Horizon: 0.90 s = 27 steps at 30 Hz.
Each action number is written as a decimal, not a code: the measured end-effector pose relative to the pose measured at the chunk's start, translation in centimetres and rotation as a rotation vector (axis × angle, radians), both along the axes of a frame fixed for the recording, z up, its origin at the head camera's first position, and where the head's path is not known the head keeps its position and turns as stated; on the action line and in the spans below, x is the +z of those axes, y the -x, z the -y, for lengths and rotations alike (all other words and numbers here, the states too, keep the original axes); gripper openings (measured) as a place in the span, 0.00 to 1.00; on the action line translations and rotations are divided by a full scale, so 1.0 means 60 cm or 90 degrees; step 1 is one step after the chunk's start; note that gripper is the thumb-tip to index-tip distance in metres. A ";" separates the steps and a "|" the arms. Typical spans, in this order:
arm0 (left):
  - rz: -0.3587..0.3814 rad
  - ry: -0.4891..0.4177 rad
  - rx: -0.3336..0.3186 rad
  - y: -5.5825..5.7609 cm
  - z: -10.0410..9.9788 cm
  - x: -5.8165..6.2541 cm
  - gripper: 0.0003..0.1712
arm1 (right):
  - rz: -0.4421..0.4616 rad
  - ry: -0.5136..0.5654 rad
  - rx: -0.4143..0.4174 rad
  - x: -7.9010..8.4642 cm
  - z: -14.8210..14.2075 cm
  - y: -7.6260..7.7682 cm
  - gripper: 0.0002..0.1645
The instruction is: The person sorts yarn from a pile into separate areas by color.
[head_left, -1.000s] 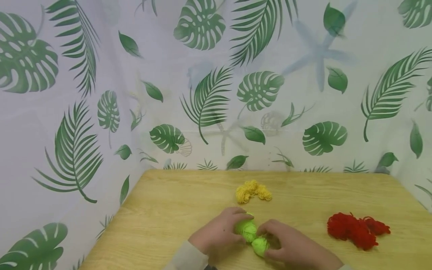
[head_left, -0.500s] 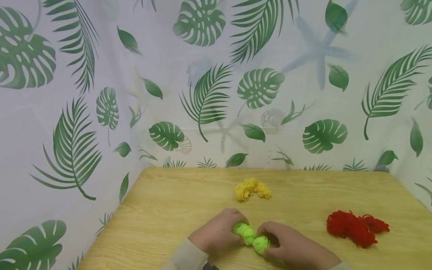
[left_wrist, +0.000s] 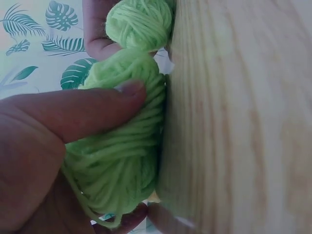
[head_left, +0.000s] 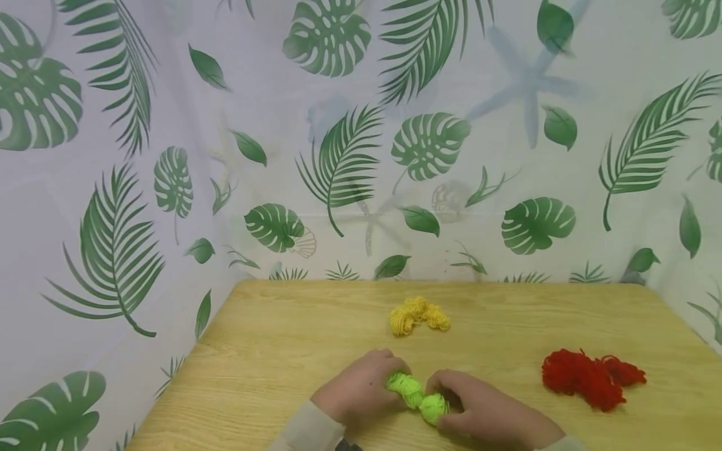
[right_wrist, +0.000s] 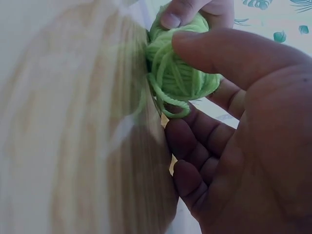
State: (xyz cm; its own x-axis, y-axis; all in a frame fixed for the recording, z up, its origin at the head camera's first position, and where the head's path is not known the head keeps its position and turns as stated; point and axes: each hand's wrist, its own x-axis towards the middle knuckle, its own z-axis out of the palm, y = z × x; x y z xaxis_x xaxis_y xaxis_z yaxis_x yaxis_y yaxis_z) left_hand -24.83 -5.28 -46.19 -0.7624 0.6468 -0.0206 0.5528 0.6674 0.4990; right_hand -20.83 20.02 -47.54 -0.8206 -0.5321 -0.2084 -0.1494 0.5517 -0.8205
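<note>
A skein of lime-green yarn (head_left: 408, 389) lies on the wooden table in the head view, narrowed at its middle into two rounded lobes. My left hand (head_left: 361, 385) grips the left lobe. In the left wrist view its thumb presses along the strands of the green yarn (left_wrist: 122, 170), and a loose loop hangs at the near end. The right lobe is held by my right hand (head_left: 485, 404). Seen from the right wrist, the thumb lies on the green yarn (right_wrist: 180, 80) with fingers behind and below it. Parts of both hands' fingers are hidden by the yarn.
Yellow yarn (head_left: 417, 314) lies curved on the table beyond my hands. To the right sits a bundle of red yarn (head_left: 586, 379). A leaf-patterned sheet (head_left: 361, 156) hangs behind and to the left of the wooden table (head_left: 282, 326).
My left fingers have drawn back and curled closer round the left lobe, so more of its top shows. The right hand stays on its lobe. The head view has shifted slightly.
</note>
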 end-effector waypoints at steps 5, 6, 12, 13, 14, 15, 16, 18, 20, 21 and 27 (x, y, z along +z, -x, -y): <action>0.012 -0.016 0.018 0.002 0.006 0.007 0.10 | -0.005 -0.001 0.000 0.003 0.001 0.002 0.15; 0.013 -0.019 0.025 0.002 0.008 0.008 0.10 | -0.005 0.001 0.001 0.003 0.001 0.003 0.15; 0.002 -0.024 0.087 0.003 0.029 0.018 0.17 | -0.013 0.002 0.010 0.002 0.005 0.006 0.14; -0.005 -0.020 0.097 0.003 0.033 0.019 0.19 | -0.015 0.002 0.011 0.002 0.006 0.006 0.14; -0.011 -0.017 0.105 0.004 0.037 0.020 0.20 | -0.018 0.002 0.013 0.002 0.007 0.006 0.14; -0.014 -0.013 0.114 0.004 0.041 0.020 0.22 | -0.020 0.000 0.013 0.002 0.007 0.005 0.14; -0.018 -0.011 0.121 0.004 0.045 0.019 0.24 | -0.024 -0.002 0.013 0.002 0.007 0.005 0.14; -0.021 -0.008 0.133 0.006 0.054 0.017 0.26 | -0.027 -0.001 0.013 0.001 0.005 0.005 0.15; -0.022 -0.014 0.144 0.008 0.064 0.013 0.25 | -0.020 0.003 0.011 -0.001 0.003 0.003 0.15; -0.020 -0.018 0.150 0.008 0.070 0.011 0.24 | -0.015 0.006 0.010 -0.001 0.001 0.003 0.15; -0.012 -0.031 0.206 0.012 0.122 0.011 0.22 | 0.005 0.016 0.006 -0.004 -0.002 0.000 0.15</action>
State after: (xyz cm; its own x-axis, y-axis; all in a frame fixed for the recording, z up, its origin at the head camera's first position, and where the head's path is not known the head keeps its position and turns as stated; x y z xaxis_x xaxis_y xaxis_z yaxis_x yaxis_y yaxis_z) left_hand -25.57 -12.61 -45.55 -0.9283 0.3713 0.0213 0.3261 0.7851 0.5267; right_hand -20.85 20.12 -47.78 -0.8139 -0.5448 -0.2017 -0.1475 0.5297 -0.8353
